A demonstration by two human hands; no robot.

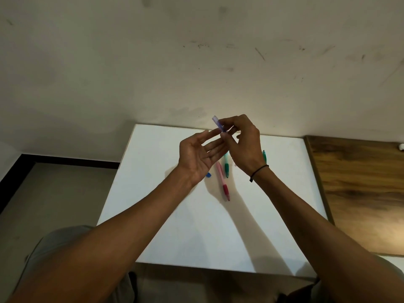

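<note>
While the right hand is pinching the up-left-tilting blue barrel, the left hand is hovering open. It's sitting just lower-left.

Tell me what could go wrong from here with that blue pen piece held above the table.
1. The right hand pinches the blue pen piece only at its lower end, so it may slip, and the open left hand could miss it.
2. A small blue part lies by the left wrist on the white table; the wrist could knock it away.
3. The red pen and green pen lie loose below the hands and might roll if bumped.
</note>
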